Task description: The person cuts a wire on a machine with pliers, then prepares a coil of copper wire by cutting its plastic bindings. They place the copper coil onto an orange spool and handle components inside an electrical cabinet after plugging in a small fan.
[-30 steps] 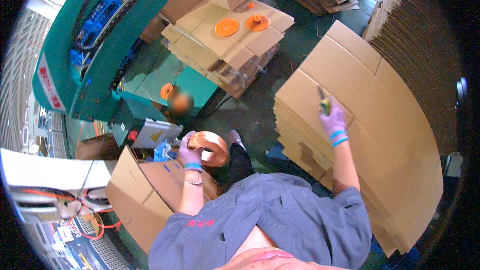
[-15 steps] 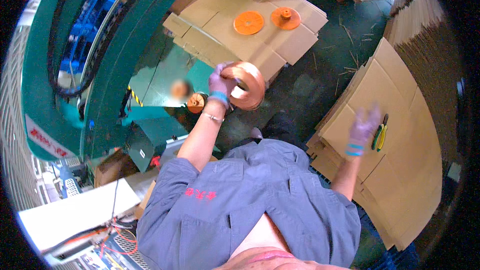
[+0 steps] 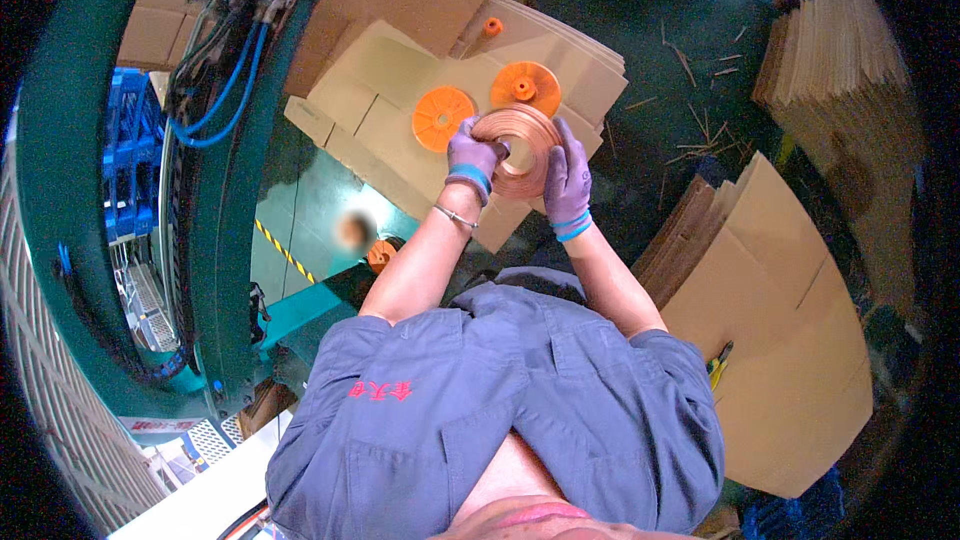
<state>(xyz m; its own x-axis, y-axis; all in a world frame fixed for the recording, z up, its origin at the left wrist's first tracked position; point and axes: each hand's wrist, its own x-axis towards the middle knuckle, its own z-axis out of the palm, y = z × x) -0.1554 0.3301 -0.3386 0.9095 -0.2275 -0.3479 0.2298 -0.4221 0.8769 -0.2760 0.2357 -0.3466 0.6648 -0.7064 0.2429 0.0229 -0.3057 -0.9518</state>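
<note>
A ring-shaped coil of copper-coloured strip or wire (image 3: pixel 538 155) is held up in front of me between both gloved hands. My left hand (image 3: pixel 474 155) grips its left side, the thumb reaching into the centre hole. Against the coil's right outer edge lies my right hand (image 3: pixel 568 175), its fingers pointing up along it. Just beyond the coil, two orange plastic discs rest on cardboard: a flat one (image 3: pixel 444 120) on the left and a flange with a hub (image 3: pixel 530 87) on the right, partly covered by the coil. Farther back sits a small orange knob (image 3: pixel 493 27).
Flat cardboard sheets (image 3: pixel 390 75) carry the discs. At right, another cardboard stack (image 3: pixel 790 330) bears yellow-green-handled pliers (image 3: pixel 719 365). A green machine frame (image 3: pixel 220 190) rises on the left, with an orange spool (image 3: pixel 380 255) near it. Tall cardboard piles (image 3: pixel 840 70) stand far right.
My right hand has come over from beside the pliers to the coil. The coil, in my left hand, has moved farther out toward the orange discs. The view has shifted.
</note>
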